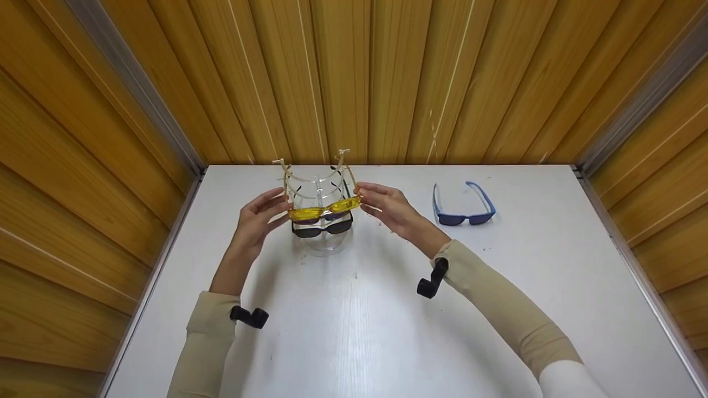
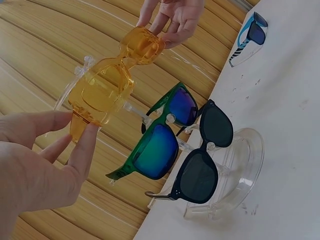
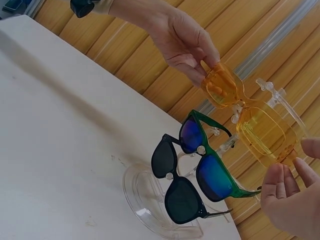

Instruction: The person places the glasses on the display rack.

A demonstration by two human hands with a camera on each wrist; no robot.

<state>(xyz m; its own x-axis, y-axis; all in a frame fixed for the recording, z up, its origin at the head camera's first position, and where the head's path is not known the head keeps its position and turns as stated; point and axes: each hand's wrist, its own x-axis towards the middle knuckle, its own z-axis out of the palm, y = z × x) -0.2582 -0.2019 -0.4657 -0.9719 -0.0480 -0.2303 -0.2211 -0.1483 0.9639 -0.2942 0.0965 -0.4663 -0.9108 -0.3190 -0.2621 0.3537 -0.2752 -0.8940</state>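
One pair of yellow glasses (image 1: 325,210) is pinched at both ends by left hand (image 1: 259,216) and right hand (image 1: 390,207), at the top of the clear stand (image 2: 259,161). Light, stiff, breakable plastic is presumed; hold is best taken at the outer corners.

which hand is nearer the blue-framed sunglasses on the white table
Right. The right hand, pinching one end of the translucent yellow glasses, is left of the blue-framed sunglasses; the left hand, at the glasses' other end, is farther left.
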